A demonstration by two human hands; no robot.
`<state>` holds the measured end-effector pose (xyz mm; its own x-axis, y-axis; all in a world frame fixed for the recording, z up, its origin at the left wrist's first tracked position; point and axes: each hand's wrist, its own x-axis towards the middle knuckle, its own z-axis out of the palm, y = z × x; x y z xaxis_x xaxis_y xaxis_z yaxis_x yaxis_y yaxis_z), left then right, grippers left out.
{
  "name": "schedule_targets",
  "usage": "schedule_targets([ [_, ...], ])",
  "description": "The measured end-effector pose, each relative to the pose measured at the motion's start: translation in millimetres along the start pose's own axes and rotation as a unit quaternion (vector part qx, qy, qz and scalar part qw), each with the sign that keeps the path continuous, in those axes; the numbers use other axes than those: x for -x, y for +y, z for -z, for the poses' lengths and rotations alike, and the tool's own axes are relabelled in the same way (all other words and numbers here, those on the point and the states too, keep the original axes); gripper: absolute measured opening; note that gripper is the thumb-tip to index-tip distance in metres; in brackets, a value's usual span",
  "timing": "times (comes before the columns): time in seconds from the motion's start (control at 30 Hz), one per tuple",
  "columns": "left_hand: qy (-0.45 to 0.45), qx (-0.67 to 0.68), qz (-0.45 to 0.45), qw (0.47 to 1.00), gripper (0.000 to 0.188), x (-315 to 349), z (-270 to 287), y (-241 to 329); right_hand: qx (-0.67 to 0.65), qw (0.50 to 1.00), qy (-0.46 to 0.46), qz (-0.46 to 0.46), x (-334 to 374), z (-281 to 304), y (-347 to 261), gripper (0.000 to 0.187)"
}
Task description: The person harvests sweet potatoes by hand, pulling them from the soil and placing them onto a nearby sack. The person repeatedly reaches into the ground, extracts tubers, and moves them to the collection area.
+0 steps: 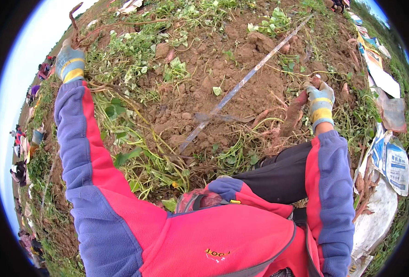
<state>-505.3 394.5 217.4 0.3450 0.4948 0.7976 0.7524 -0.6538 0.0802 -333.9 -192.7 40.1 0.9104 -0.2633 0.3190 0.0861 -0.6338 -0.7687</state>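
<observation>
My left hand, in a grey-blue glove with yellow bands, reaches out at the far left. It is closed round the stem end of a sweet potato vine; a thin brown root sticks up just above the fingers. My right hand, gloved alike, is bent over a cluster of reddish sweet potatoes at the right. Its fingers are curled against a long sweet potato, with another thick one hanging just below. The palm side of both hands is hidden.
A silvery plastic strip runs diagonally across the loose brown soil. Cut green vines lie over the ground. At the right edge are sacks and a pile of slender roots. Several people are at the far left.
</observation>
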Motion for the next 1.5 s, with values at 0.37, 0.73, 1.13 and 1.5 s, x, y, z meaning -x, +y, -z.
schedule_targets([
  [0.37, -0.313, -0.02, -0.058, 0.948, 0.054, 111.8, -80.6, -26.3, -0.299, 0.952, -0.07, 0.007, 29.9, 0.6, -24.3, 0.021],
  [0.73, -0.688, -0.027, -0.345, 0.638, 0.043, 426.5, -215.5, 67.8, -0.362, 0.924, -0.114, -0.04, 35.6, 21.1, -13.7, 0.035],
  [1.13, -0.528, 0.061, -0.042, 0.846, 0.076, 319.5, -158.0, 44.1, -0.321, 0.929, -0.165, -0.079, 53.4, 5.4, -64.1, 0.039],
  [1.5, -0.745, 0.076, -0.15, 0.646, 0.088, 424.2, -216.9, 60.6, -0.36, 0.917, -0.165, -0.053, 55.0, -4.6, -63.9, 0.028],
])
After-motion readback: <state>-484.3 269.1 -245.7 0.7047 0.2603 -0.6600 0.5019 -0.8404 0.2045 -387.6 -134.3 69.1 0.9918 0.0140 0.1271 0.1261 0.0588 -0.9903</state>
